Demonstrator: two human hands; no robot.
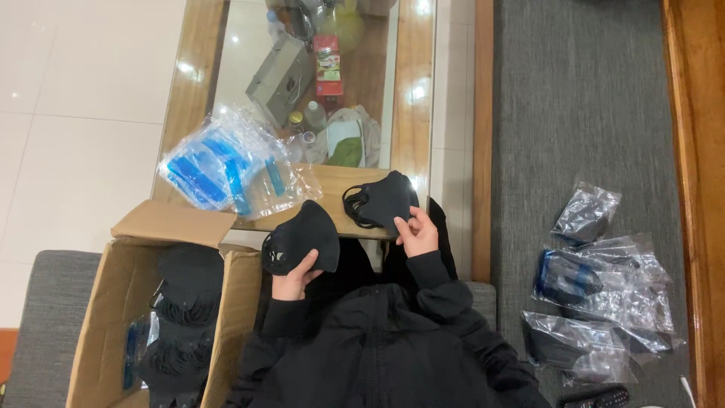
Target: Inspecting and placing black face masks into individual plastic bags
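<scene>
My left hand (296, 278) holds a folded black face mask (302, 238) by its lower edge, just above my lap. My right hand (416, 233) grips the edge of a small stack of black masks (377, 200) that rests on a cardboard flap (332, 189) at the near edge of a glass-topped table. Both sleeves are black, and my black jacket fills the bottom of the view.
An open cardboard box (113, 302) at my left holds many black masks. A pile of clear and blue plastic bags (223, 162) lies on the table (192, 68). Several bagged masks (596, 302) lie on the grey cushion (574, 113) at my right.
</scene>
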